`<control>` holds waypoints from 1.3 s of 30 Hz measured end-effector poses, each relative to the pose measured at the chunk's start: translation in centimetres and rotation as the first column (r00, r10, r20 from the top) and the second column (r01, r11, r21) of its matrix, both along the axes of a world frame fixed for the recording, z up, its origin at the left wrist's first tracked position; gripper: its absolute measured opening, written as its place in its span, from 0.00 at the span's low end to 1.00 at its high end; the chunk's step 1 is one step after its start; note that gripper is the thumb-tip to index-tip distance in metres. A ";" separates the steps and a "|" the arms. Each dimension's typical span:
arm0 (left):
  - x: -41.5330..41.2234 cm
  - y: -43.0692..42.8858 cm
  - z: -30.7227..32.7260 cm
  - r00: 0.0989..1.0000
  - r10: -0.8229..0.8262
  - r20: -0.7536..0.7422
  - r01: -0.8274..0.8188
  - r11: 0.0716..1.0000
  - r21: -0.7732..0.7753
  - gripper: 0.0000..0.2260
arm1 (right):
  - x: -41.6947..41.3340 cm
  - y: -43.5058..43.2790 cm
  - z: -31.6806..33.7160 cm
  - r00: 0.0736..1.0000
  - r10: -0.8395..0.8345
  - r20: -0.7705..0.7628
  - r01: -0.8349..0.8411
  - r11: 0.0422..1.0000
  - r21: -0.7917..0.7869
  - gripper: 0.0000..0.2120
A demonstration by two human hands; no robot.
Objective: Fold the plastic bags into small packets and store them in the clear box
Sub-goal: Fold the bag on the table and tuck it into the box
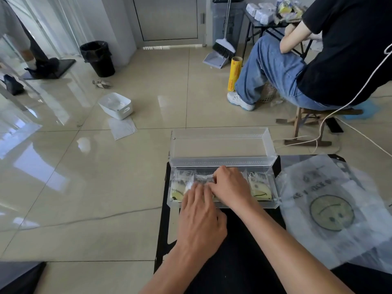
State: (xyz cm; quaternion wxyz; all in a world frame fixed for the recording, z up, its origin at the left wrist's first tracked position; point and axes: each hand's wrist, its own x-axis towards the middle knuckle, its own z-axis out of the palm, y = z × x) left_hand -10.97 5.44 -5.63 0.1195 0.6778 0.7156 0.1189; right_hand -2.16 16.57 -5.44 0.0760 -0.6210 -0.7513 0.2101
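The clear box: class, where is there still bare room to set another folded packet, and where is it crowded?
In the clear box, folded packets fill the left end and right end, and the left hand and right hand cover the middle. Bare room: the black table in front of the box, between the forearms. An unfolded bag crowds the right.

plastic bag (331, 209), blurred print, unreadable

My left hand (199, 217) lies flat, palm down, fingers stretched forward and close together. My right hand (230, 187) is just ahead, fingers curled down. Both bare arms reach forward, and my hands touch.
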 end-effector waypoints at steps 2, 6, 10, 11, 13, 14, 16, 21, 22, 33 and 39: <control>0.3 -0.1 -0.9 0.995 -0.064 -0.075 0.060 0.997 -0.052 0.28 | 0.1 -0.1 0.4 0.999 -0.008 -0.035 0.007 1.000 -0.025 0.21; 0.4 -0.1 -1.7 0.986 -0.087 -0.141 0.080 0.995 -0.050 0.27 | 0.5 -0.9 2.0 0.999 -0.042 -0.019 0.045 0.989 0.143 0.18; 0.5 0.1 -1.8 0.989 -0.052 -0.141 0.052 0.999 0.000 0.24 | 0.2 -1.4 1.8 0.997 -0.077 -0.024 0.081 0.949 0.304 0.12; 0.8 0.2 -1.9 0.989 -0.052 -0.138 0.052 0.999 -0.006 0.25 | 0.2 -1.4 1.3 0.998 -0.063 -0.011 0.064 0.952 0.298 0.12; 1.1 0.2 -2.0 0.990 -0.055 -0.133 0.053 0.998 -0.017 0.29 | 0.1 -1.2 0.5 1.000 -0.018 -0.006 0.019 0.966 0.260 0.11; 1.2 0.2 -1.9 0.992 -0.052 -0.117 0.051 0.999 -0.007 0.30 | 0.0 -1.2 0.3 1.000 -0.007 -0.014 0.010 0.969 0.246 0.10; 1.2 0.4 -1.8 0.995 -0.058 -0.076 0.060 0.998 0.021 0.32 | 0.0 -1.0 0.1 1.000 -0.019 -0.015 0.022 0.967 0.253 0.09; 0.8 0.7 -1.9 0.992 -0.083 -0.094 0.082 0.997 -0.007 0.30 | 0.0 -0.5 0.0 0.999 -0.045 0.011 0.040 0.958 0.283 0.13; 0.8 0.7 -1.9 0.990 -0.104 -0.099 0.102 0.994 -0.028 0.29 | 0.0 -0.5 0.1 0.999 -0.034 0.001 0.033 0.959 0.282 0.13; 1.3 0.6 -1.8 0.982 -0.121 -0.146 0.101 0.986 -0.133 0.38 | -0.6 -0.1 -0.6 0.964 0.261 -0.059 -0.257 0.965 0.057 0.10; 1.2 0.4 -1.7 0.986 -0.098 -0.137 0.077 0.985 -0.152 0.29 | -1.3 -0.6 0.1 0.957 0.280 0.073 -0.285 0.955 0.082 0.13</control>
